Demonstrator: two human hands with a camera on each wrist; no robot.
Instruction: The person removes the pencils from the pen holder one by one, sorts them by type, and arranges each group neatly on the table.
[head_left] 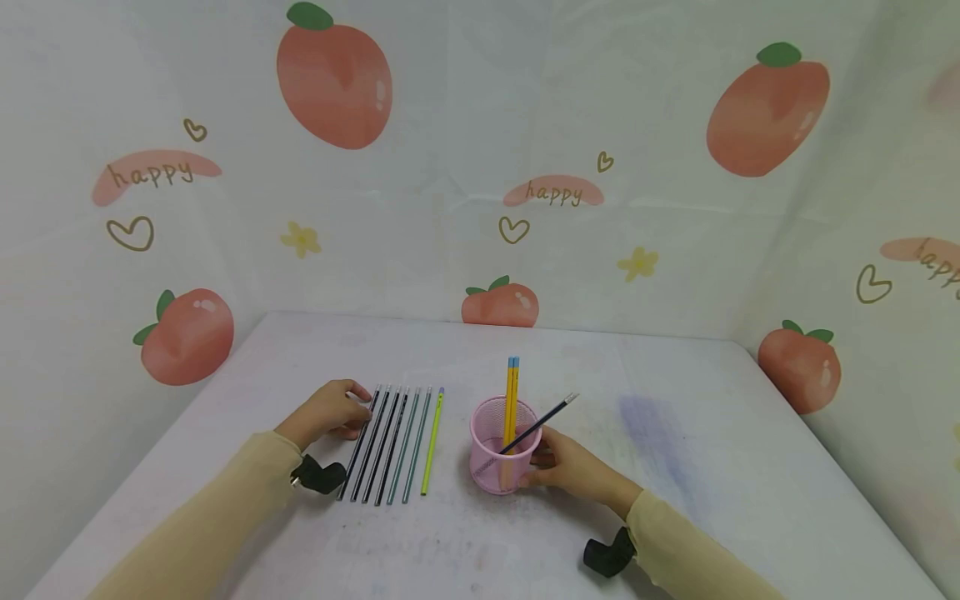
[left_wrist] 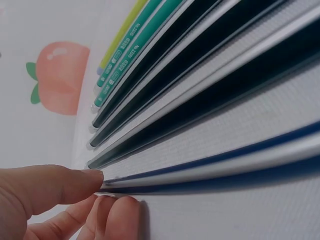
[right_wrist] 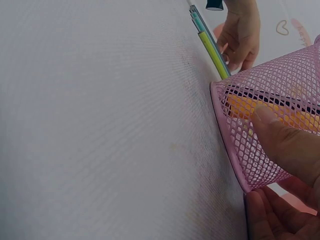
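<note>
The pink mesh pencil cup [head_left: 489, 468] stands upright on the white tabletop [head_left: 442, 554] and is the reference for all positions below. The right hand [head_left: 576, 473] is at the cup's right side. Its thumb presses the mesh wall and its fingers curl under and around the lower edge, so the cup is gripped.

Contents of the cup: two yellow pencils [head_left: 512, 400] with blue ends, side by side and nearly vertical, and one dark leaning pencil [head_left: 542, 422], its silver end projecting beyond the right rim.

To the left of the cup, seven pencils lie in a near-parallel row, spaced apart. In order of increasing distance from the cup: one yellow-green pencil [head_left: 432, 442], two teal pencils [left_wrist: 137, 50] bearing printed lettering, three dark pencils [left_wrist: 200, 111], and one dark blue pencil [left_wrist: 250, 176] with a white stripe.

The left hand [head_left: 333, 412] is beyond the row, at the side away from the cup. Its thumb and fingertips close to a narrow pinch on the far end of the dark blue pencil.

Behind the cup hangs a white backdrop [head_left: 420, 200] printed with red fruit, hearts and "happy" lettering. Right of the cup, a purple smudge [head_left: 656, 442] marks the tabletop.
</note>
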